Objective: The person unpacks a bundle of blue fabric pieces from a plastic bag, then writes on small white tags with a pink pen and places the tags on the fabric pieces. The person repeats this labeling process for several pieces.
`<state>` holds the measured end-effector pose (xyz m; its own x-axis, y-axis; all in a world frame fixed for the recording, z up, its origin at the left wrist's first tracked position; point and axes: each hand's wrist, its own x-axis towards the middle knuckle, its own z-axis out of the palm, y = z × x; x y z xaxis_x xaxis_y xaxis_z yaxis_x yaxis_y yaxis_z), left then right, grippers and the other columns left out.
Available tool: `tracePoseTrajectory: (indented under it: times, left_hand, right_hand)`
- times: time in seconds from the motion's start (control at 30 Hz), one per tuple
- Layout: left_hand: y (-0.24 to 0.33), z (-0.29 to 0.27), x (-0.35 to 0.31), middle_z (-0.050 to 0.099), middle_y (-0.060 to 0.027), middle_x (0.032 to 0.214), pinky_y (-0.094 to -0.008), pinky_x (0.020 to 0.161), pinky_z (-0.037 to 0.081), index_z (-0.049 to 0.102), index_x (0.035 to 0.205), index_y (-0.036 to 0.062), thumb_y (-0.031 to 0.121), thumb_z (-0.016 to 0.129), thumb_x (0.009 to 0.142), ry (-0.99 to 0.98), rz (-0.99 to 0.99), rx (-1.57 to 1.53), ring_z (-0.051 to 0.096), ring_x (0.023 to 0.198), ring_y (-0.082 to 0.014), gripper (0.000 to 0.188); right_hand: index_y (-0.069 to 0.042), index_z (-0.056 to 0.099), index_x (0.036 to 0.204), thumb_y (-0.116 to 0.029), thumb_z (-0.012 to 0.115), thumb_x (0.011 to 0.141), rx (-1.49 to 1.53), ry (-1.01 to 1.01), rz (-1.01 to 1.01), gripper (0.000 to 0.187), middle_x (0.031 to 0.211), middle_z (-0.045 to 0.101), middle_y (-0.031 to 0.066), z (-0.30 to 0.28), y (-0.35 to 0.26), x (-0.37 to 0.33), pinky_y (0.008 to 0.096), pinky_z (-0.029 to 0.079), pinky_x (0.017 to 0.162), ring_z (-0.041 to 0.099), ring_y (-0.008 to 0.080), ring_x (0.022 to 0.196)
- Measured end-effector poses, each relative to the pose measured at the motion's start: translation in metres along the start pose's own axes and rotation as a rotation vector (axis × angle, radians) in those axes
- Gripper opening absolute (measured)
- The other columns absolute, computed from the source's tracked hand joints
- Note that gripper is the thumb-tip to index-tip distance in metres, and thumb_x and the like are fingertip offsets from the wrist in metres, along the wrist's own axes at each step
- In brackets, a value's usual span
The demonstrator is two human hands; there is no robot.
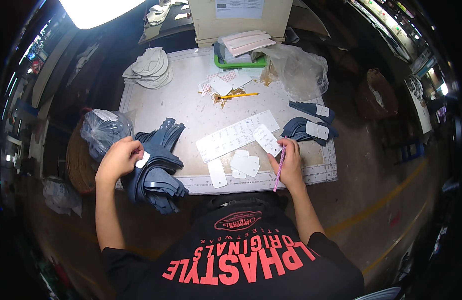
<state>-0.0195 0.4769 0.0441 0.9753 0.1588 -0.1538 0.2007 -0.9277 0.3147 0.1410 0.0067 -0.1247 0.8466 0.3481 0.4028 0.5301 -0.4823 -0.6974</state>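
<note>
Left hand (120,159): fingers closed on a small white tag (142,160), rounded at the corners, held over the blue bundle (158,176) at the table's left edge. Bundle: many long, narrow dark-blue strips, fanned at both ends, the near part hanging past the edge.

Right hand (291,162): curled round a pink pen (278,175), which slants toward the near edge. Its fingertips also meet the corner of a written tag (264,137), oblong, white, with lines of handwriting (whether pinched or only touched, I cannot tell). That tag overlaps a long white card (236,136), likewise covered in handwriting. Toward the near edge lie loose white tags (247,165), overlapping, some with a punched hole visible. By the right edge, two smaller blue bundles (302,129), each bearing a white tag.

Containers: green tray (241,65) near the far edge, heaped with pale pink and white pieces; beside it, toward the far right corner, a crumpled clear bag (306,75), contents unclear. Off the left edge, a tied plastic bag (107,129) of bluish pieces, above a round brown basket (77,162).
</note>
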Motion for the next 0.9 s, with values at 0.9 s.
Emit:
tracePoseTrajectory:
  times: [0.9]
  left_hand:
    - [-0.019,0.021,-0.035,0.056,-0.0194,0.101,-0.0489,0.089,0.048,0.062,0.107,-0.0025,-0.003,0.067,0.096,0.428,0.172,0.13,0.059,0.1,-0.0423,0.012]
  right_hand:
    - [-0.002,0.061,0.127,-0.008,0.091,0.085,0.081,-0.115,-0.056,0.052,0.126,0.063,0.0218,0.008,-0.035,0.008,0.0491,0.052,0.105,0.062,0.045,0.122]
